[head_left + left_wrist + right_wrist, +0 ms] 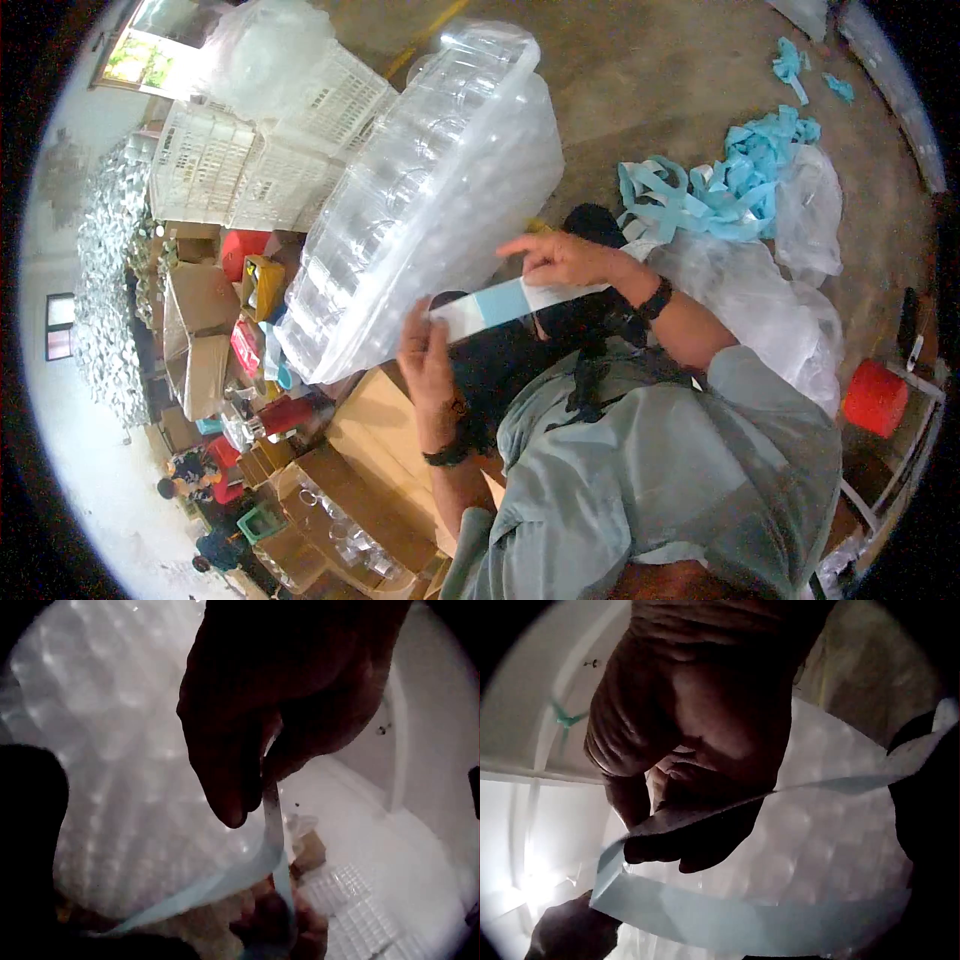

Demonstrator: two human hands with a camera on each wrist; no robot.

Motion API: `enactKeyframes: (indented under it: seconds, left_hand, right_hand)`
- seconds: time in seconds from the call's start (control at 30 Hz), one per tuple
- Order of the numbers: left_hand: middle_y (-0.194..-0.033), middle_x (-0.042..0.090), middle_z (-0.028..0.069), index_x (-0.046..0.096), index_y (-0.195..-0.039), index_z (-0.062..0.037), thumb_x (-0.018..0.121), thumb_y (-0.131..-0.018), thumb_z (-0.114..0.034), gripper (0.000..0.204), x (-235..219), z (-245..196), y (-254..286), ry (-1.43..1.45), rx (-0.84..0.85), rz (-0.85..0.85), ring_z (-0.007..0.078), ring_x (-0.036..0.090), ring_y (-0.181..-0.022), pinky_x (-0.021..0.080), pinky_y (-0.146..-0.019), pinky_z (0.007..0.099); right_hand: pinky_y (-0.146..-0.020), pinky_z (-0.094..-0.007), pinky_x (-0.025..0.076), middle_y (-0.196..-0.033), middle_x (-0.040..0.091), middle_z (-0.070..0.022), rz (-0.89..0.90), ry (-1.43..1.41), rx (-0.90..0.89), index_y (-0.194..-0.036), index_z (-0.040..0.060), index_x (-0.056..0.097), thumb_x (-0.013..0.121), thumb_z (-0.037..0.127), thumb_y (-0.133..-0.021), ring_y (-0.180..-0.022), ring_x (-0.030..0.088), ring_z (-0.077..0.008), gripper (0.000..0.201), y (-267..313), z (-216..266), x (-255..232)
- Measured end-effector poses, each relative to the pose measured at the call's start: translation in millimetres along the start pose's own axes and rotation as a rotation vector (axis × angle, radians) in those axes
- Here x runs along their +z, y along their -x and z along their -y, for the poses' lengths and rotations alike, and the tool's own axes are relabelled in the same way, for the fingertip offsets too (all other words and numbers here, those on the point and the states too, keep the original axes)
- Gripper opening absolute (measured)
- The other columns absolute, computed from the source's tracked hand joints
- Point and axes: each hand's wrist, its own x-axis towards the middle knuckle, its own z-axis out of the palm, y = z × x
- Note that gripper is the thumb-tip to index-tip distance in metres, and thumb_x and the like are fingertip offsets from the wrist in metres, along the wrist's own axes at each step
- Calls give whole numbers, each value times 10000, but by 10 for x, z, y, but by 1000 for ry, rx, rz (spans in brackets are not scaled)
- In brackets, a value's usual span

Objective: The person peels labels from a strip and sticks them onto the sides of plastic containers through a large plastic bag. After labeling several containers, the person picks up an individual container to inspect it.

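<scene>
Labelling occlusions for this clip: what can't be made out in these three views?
- Head view: the far end of the white-and-blue paper strip is hidden under the right hand.
- Left wrist view: the left hand is a backlit silhouette, so its grip detail is lost; the strip blurs lower down.
- Right wrist view: the clear plastic bag of transparent containers is blurred and the containers cannot be counted.

The strip (520, 300) is white with a light blue band across its middle, and the heap of ribbons (725, 185) on the grey floor (650, 80) is the same light blue. The bag of bottles (420, 200) is clear, the crates (260, 150) white with a grid pattern, the bucket (875, 397) red, the boxes (370, 450) brown, and the shirt (680, 480) grey-green.
</scene>
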Motion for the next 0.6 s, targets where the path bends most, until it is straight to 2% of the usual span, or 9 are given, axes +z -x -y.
enactKeyframes:
  seconds: [0.07, 0.17, 0.27, 0.37, 0.4, 0.47, 0.5, 0.6]
  left_hand:
    - [-1192, 646, 132, 522, -1312, 23, 552, -939, -24, 377, -280, -178, -213, 53, 119, 23, 150, 592, -1007, 461, -903, 280]
    - [-1220, 643, 140, 505, -1325, 34, 537, -917, -51, 418, -561, -523, -543, -202, 252, -121, 145, 588, -1029, 463, -898, 274]
    - [-1260, 623, 137, 487, -1333, 47, 500, -895, 7, 441, -744, -633, -974, -374, 460, -139, 185, 595, -1076, 480, -904, 315]
    - [-1236, 633, 154, 489, -1320, 47, 487, -850, 55, 470, -933, -565, -1404, -551, 505, -134, 225, 618, -1057, 496, -900, 342]
    - [-1236, 633, 154, 489, -1320, 47, 487, -850, 55, 470, -977, -535, -1518, -554, 510, -129, 225, 618, -1057, 496, -900, 342]
    - [-1212, 636, 178, 505, -1296, 35, 496, -789, 88, 510, -1048, -447, -1738, -738, 576, -183, 258, 637, -1024, 513, -887, 361]
    - [-1193, 638, 188, 514, -1278, 26, 494, -753, 105, 531, -1133, -315, -1884, -674, 592, -180, 264, 647, -987, 524, -863, 362]
    - [-1173, 645, 182, 510, -1298, 16, 486, -752, 110, 554, -1035, -406, -1956, -829, 530, -154, 256, 649, -976, 522, -861, 353]
  right_hand:
    - [-789, -285, 481, -872, 675, -54, -52, -57, 14, -1413, 88, 482, 617, 90, -884, -813, 606, -113, 546, 48, 111, -54]
    - [-781, -282, 469, -860, 659, -42, -103, -69, 50, -1418, 94, 479, 638, 80, -876, -794, 583, -107, 565, 103, 57, -142]
    - [-777, -272, 463, -858, 657, -39, -137, -18, 62, -1420, 91, 473, 637, 79, -877, -793, 575, -105, 568, 166, 104, -109]
    - [-777, -267, 457, -850, 654, -32, -156, -34, -19, -1424, 91, 467, 634, 86, -881, -798, 569, -99, 568, 174, -81, -61]
    - [-777, -267, 457, -850, 654, -32, -162, -37, -23, -1424, 91, 467, 634, 86, -881, -798, 569, -99, 568, 191, -87, -54]
    - [-762, -259, 458, -842, 651, -20, -163, -65, 24, -1425, 84, 463, 628, 92, -887, -788, 569, -91, 563, 234, -54, -53]
    - [-762, -259, 458, -842, 651, -20, -169, -67, 23, -1425, 84, 463, 628, 92, -887, -788, 569, -91, 563, 250, -51, -57]
    - [-752, -265, 464, -839, 652, -14, -157, -92, 36, -1421, 73, 464, 628, 91, -881, -780, 579, -92, 565, 272, -70, -96]
